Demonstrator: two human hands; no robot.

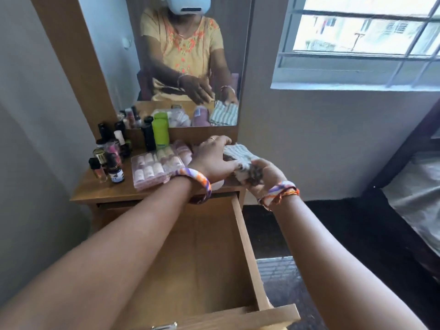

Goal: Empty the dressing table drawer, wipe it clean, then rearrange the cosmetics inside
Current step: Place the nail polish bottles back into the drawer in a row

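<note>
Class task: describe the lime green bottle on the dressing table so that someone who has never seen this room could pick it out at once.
Find the mirror of the wooden dressing table. On the tabletop just below the mirror's bottom edge stands an upright green bottle. It is the only bright lime item there: the bottle touching its left side is black, and the clear pink case in front lies flat.

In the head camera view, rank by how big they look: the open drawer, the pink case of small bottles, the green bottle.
1. Open drawer, though nearest the camera.
2. Pink case.
3. Green bottle.
</note>
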